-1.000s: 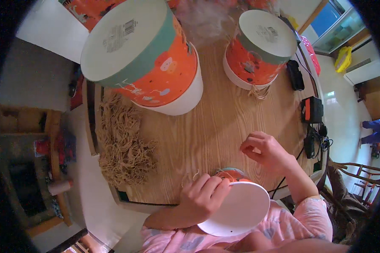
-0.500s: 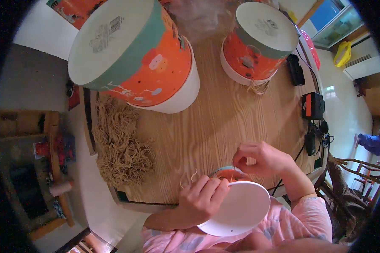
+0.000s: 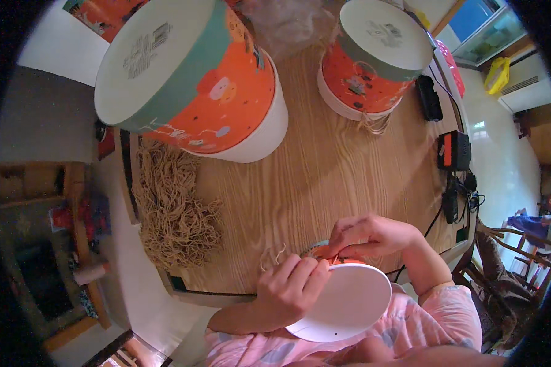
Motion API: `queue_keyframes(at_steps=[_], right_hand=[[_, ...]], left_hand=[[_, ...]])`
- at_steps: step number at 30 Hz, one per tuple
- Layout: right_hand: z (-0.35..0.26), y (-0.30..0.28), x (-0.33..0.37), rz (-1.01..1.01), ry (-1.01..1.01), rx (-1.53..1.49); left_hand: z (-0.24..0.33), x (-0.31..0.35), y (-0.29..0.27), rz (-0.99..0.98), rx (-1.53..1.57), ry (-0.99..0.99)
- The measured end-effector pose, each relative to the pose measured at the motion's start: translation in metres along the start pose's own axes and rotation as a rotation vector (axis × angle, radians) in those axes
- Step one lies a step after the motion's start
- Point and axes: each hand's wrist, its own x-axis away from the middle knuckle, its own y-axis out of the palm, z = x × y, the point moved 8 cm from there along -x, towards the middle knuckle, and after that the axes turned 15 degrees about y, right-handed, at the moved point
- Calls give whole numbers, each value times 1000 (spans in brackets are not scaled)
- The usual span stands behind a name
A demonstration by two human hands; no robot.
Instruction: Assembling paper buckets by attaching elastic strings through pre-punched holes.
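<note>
Close to my body is a paper bucket with a white round lid (image 3: 352, 303); a strip of its orange and teal side shows beyond the rim. The lid faces me and has a small dark hole near its lower edge. My left hand (image 3: 294, 290) is closed around the bucket's left rim, and a loose end of thin tan cord (image 3: 281, 249) sticks out past its knuckles. At the far rim, my right hand (image 3: 373, 235) is pinched, its fingertips close to my left thumb. The cord in that pinch is mostly hidden by the fingers.
A tangled heap of tan cord (image 3: 174, 211) lies on the table's left. Two upturned orange and teal buckets stand beyond, a large one (image 3: 226, 92) and a smaller one (image 3: 367, 79). A black-and-orange box (image 3: 453, 151) and cables (image 3: 452, 205) line the right edge.
My right hand has come down and slightly left, from above the rim to right beside my left fingers. The left hand and the bucket have stayed put.
</note>
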Motion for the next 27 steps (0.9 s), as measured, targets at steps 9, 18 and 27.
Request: queue_keyframes(at_steps=[9,18,27], right_hand=[[0,-27,10,389,67,117],[11,-34,20,286,165,-394],[-16,-51,23,442,61,-54]], left_hand=[[-1,3,3,15,-1,-11],[-2,1,2,-1,-1,-24],[-2,1,1,7,-11,-29]])
